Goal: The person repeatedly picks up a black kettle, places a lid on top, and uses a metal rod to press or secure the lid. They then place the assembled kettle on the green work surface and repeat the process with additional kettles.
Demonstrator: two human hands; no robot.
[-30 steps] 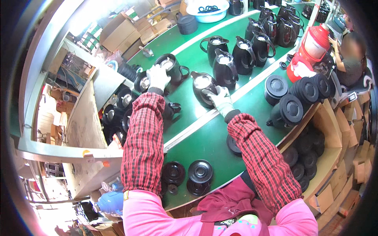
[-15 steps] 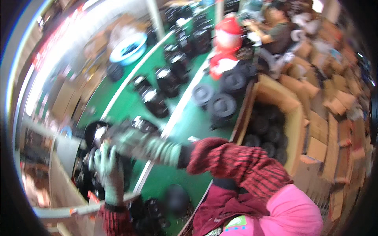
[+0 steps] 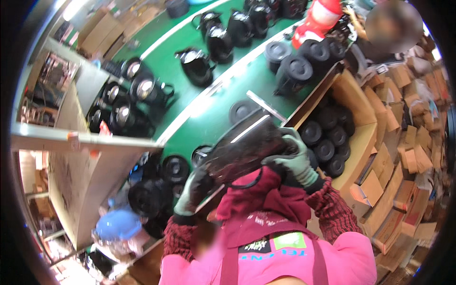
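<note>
A glossy black jug (image 3: 247,147) lies tilted on its side in front of my chest, held between both gloved hands. My left hand (image 3: 195,187), in a pale green glove with dark fingers, is closed round its left end. Its right end is gripped by my right hand (image 3: 294,159), with the fingers bent over the edge. A dark curved handle shows below the jug. Just beyond it, a round black lid (image 3: 244,111) lies on the green work surface (image 3: 190,116). Close to my left hand is a shiny round opening (image 3: 202,154) of another vessel.
Several black jugs (image 3: 197,66) stand along the green line, with more at left (image 3: 126,111). Lidded black vessels (image 3: 294,69) stand ahead right. A cardboard box (image 3: 363,137) of round black parts lies right. A metal rail (image 3: 85,140) crosses left. A co-worker (image 3: 394,28) is at far right.
Both hands have come back from the jugs at the left to the front of my chest, with the black jug between them. The view has swung too.
</note>
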